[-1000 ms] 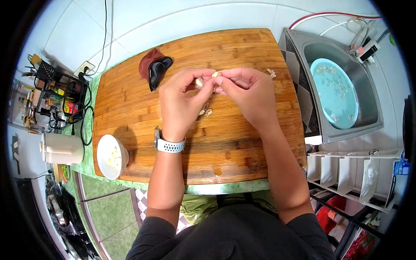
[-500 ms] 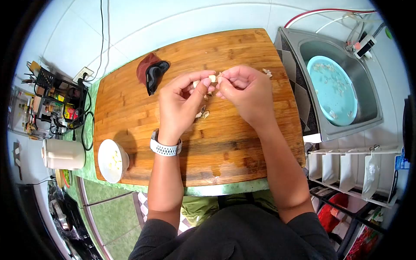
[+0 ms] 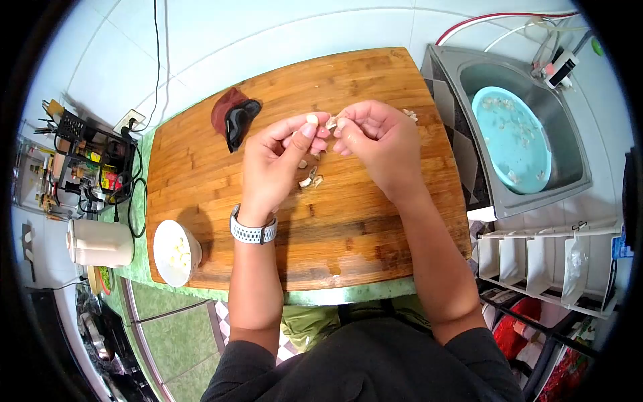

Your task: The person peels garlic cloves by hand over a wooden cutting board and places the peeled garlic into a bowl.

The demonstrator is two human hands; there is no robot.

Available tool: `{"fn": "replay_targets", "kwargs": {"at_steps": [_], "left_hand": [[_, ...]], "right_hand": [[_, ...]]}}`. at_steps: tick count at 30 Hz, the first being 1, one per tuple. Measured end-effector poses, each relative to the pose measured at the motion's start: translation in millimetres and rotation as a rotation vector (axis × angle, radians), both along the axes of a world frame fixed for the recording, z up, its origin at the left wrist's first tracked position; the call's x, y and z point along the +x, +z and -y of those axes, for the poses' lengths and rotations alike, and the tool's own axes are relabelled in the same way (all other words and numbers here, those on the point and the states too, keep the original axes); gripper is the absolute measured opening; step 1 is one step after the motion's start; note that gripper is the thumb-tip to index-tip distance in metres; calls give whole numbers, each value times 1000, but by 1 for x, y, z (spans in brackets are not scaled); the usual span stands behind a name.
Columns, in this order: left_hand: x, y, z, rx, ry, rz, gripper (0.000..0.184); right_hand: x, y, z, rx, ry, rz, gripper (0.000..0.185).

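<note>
My left hand (image 3: 273, 155), with a watch on its wrist, pinches a pale garlic clove (image 3: 312, 119) between thumb and forefinger. Close beside it, my right hand (image 3: 383, 146) has thumb and forefinger pressed together on a scrap of garlic skin (image 3: 331, 123). Both hands are above the wooden board (image 3: 362, 248). Beneath them lie loose bits of peel (image 3: 311, 179). A white bowl (image 3: 190, 266) with pale peeled cloves in it stands at the board's near left corner.
A dark red and black cloth item (image 3: 231, 117) lies at the board's back left. More peel (image 3: 410, 115) is near the right edge. To the right, a sink (image 3: 575, 167) holds a light blue basin (image 3: 519, 151) with floating scraps. A cream container (image 3: 100, 242) stands left.
The clove in my left hand has come slightly apart from my right fingers, which now hold a scrap of skin. The view has shifted slightly.
</note>
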State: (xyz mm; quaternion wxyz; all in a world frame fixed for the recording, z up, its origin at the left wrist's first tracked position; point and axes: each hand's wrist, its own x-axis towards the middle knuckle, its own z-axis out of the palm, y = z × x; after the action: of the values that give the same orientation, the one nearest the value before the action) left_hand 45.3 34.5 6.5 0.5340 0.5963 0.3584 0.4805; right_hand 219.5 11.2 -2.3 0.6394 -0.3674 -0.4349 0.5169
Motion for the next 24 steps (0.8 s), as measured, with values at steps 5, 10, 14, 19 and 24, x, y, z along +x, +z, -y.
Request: {"fn": "replay_targets", "kwargs": {"at_steps": [5, 10, 14, 19, 24], "left_hand": [[-3, 4, -1, -44, 7, -110, 30], [-3, 6, -4, -79, 43, -154, 29], [-5, 6, -3, -106, 5, -144, 30], [-12, 7, -1, -103, 25, -159, 29], [-22, 26, -3, 88, 122, -201, 27]], "right_hand": [[-1, 2, -5, 27, -199, 73, 8], [45, 24, 2, 112, -500, 333, 8], [132, 54, 17, 32, -848, 799, 14], [286, -1, 1, -244, -818, 1609, 12], [405, -107, 1, -531, -258, 2053, 12]]}}
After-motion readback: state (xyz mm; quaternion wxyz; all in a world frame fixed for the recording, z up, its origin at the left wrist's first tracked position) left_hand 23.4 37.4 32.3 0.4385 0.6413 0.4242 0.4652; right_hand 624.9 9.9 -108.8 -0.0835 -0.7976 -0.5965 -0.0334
